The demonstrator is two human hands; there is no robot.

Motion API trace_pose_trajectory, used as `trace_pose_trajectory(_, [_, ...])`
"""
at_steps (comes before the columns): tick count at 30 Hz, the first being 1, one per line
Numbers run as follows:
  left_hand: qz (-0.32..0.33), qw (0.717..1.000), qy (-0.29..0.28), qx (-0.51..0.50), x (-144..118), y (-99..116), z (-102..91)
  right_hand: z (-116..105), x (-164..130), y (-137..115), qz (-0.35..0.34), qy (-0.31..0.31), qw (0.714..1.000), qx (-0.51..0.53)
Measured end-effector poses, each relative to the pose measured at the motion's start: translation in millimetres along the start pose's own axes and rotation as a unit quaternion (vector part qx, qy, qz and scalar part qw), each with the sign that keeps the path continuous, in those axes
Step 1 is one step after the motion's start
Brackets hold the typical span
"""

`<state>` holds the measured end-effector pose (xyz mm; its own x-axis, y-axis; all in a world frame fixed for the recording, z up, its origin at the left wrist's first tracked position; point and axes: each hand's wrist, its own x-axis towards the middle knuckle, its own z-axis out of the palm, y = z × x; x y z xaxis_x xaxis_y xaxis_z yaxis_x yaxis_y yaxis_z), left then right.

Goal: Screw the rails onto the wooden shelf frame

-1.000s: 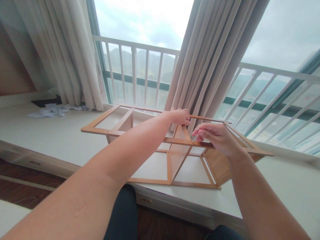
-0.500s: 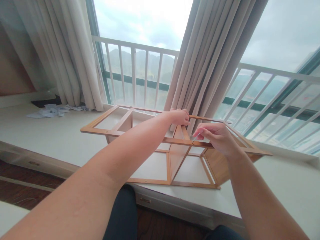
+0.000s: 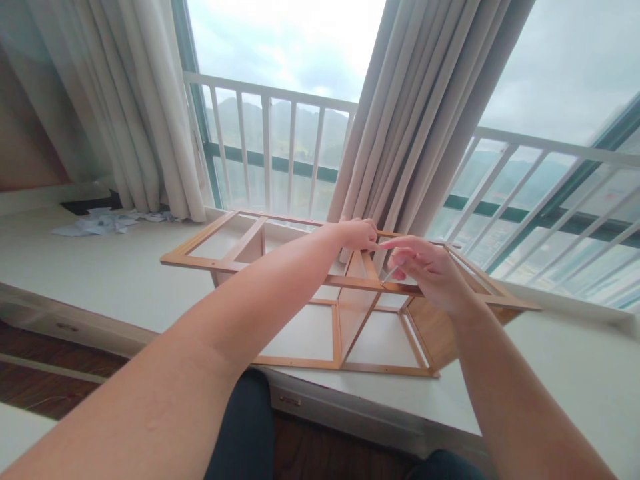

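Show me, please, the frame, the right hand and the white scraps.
Frame (image 3: 356,319): head view, its central panel.
Right hand (image 3: 433,272): head view, behind the thumb.
White scraps (image 3: 103,222): head view, middle of pile.

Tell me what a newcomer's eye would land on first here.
Probably the wooden frame, on the white ledge in the middle of the picture. Next, the hands above it: the left hand at its far side, the right hand holding a thin tool slanting down to its near side. Behind them, a grey curtain hangs between bright windows.
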<state>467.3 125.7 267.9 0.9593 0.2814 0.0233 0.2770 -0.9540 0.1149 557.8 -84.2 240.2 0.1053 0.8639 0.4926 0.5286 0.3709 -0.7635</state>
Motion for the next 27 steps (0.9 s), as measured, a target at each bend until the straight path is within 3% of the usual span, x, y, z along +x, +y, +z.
trace_pose_trajectory(8, [-0.003, 1.000, -0.003, -0.002, -2.3, 2.9, -1.9, -4.8, 0.8, -1.4, -0.043, -0.033, 0.999, -0.003])
trace_pose_trajectory(15, [0.000, 1.000, 0.003, -0.008, -1.0, 2.2, -1.4, -8.5, -0.1, -6.4, 0.005, -0.047, 0.998, 0.029])
trace_pose_trajectory(27, [0.004, 1.000, 0.004, -0.007, 0.3, 2.3, -1.4, -10.7, 1.0, -1.6, -0.008, -0.059, 0.996, 0.061])
